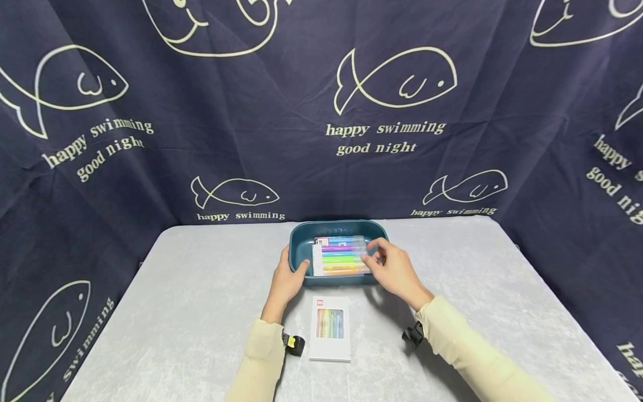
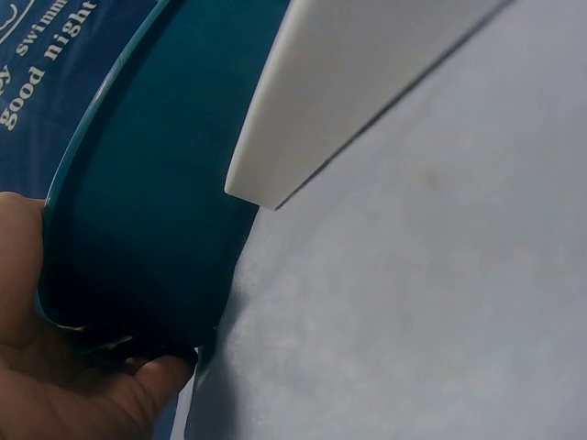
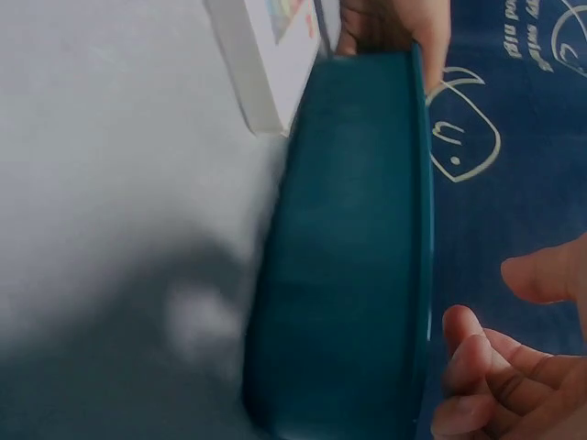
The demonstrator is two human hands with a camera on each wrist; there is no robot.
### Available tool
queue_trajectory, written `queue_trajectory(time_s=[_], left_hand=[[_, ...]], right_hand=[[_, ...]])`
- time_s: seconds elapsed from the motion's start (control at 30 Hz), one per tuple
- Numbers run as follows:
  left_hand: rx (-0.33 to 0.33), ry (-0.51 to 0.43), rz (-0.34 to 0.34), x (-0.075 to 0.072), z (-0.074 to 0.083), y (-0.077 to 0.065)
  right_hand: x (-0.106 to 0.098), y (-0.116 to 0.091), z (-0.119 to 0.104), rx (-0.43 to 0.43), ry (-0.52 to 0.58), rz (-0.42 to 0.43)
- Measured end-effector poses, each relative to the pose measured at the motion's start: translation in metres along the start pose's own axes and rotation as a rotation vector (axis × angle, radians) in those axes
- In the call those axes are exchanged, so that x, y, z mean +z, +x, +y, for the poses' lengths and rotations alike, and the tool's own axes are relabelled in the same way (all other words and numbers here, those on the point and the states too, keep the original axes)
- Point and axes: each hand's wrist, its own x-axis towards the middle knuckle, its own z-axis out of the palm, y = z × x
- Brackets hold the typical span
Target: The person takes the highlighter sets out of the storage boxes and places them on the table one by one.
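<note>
A dark teal bin (image 1: 337, 281) stands toward the back of the table. Inside it lies a clear pack of multicoloured pens (image 1: 342, 258). My left hand (image 1: 289, 279) grips the bin's left end, thumb over the rim; the left wrist view shows the fingers (image 2: 163, 378) against its wall. Over the bin's right end is my right hand (image 1: 394, 268), fingertips close to the pack's right edge. In the right wrist view its fingers (image 3: 470, 367) are loosely bent above the rim, thumb apart, nothing showing between them.
A white box (image 1: 330, 349) with a window showing coloured pens lies in front of the bin, between the forearms. Behind the grey table (image 1: 201, 301) hangs a dark blue cloth (image 1: 301, 111) with fish drawings. Each wrist wears a small black camera.
</note>
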Motion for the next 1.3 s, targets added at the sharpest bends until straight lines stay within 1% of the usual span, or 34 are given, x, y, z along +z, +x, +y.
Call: queue_trajectory(time_s=[0.1, 0.23, 0.53, 0.77, 1.1, 1.3], left_hand=[[0.003, -0.003, 0.003, 0.0, 0.002, -0.001], [0.012, -0.002, 0.009, 0.0, 0.003, -0.001], [0.03, 0.002, 0.002, -0.001, 0.003, -0.003], [0.024, -0.007, -0.002, -0.001, 0.004, -0.003], [0.023, -0.01, 0.001, -0.001, 0.005, -0.003], [0.028, -0.004, 0.004, 0.0, 0.005, -0.003]], right_hand=[[-0.002, 0.004, 0.0, 0.0, 0.0, 0.007], [-0.002, 0.008, 0.001, 0.001, -0.009, -0.006], [0.006, 0.018, 0.002, -0.012, -0.039, -0.048], [0.008, 0.025, 0.006, -0.022, -0.059, -0.066], [0.008, 0.033, 0.009, -0.014, -0.094, -0.106], [0.008, 0.037, 0.011, 0.008, -0.121, -0.134]])
